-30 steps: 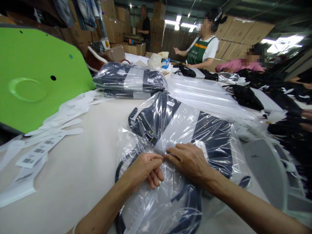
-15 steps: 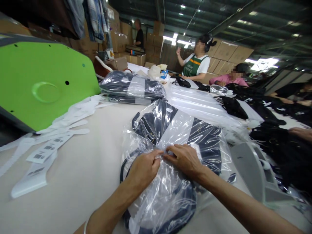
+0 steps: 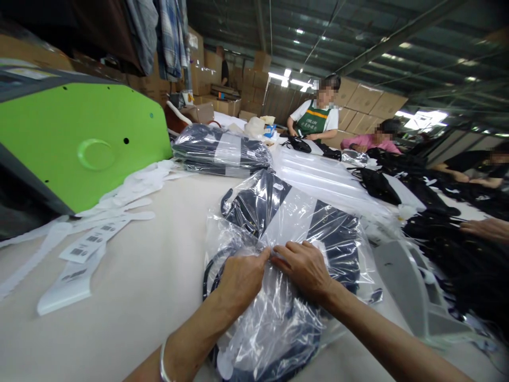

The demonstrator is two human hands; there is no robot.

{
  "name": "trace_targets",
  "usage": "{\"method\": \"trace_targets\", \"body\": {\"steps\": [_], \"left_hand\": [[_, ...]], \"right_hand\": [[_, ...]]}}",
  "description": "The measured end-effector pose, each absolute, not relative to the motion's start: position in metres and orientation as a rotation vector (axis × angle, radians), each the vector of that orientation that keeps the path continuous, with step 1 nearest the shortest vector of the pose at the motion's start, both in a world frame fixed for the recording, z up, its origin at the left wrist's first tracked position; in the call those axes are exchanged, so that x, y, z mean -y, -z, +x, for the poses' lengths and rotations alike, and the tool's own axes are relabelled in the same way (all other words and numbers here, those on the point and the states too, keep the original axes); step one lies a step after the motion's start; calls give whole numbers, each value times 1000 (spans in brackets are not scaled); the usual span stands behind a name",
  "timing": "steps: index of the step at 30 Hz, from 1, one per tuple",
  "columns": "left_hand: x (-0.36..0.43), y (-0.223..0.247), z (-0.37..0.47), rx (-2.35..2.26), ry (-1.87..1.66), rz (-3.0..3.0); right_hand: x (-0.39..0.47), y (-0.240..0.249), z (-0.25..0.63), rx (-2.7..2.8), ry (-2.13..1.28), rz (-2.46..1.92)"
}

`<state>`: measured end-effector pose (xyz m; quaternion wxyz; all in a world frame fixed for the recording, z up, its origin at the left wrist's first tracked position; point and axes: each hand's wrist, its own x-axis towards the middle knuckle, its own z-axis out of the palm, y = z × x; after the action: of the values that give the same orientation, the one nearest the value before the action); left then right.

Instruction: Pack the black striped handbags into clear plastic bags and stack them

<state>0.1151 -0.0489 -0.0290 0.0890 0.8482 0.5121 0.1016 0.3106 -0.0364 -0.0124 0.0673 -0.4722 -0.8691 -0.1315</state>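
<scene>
My left hand [image 3: 242,277] and right hand [image 3: 305,267] meet on a clear plastic bag [image 3: 278,313] holding a dark garment [image 3: 336,233] on the surface [image 3: 131,297], fingers [image 3: 264,255] of both pinching the film; barcode tags [image 3: 85,246] lie far left of them.

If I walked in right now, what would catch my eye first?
Probably the bright green machine cover at the far left of the table. Next, in the middle foreground, the left hand and right hand meet fingertip to fingertip, pinching the clear plastic bag around a dark navy garment. Behind it lies a stack of bagged garments, and paper barcode tags lie at left.
</scene>
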Motion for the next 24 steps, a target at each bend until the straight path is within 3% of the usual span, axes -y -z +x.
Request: {"method": "trace_targets", "body": {"steps": [24], "left_hand": [[41,30,109,-1380,-454,2253]], "right_hand": [[31,18,318,2555,159,-1382]]}}
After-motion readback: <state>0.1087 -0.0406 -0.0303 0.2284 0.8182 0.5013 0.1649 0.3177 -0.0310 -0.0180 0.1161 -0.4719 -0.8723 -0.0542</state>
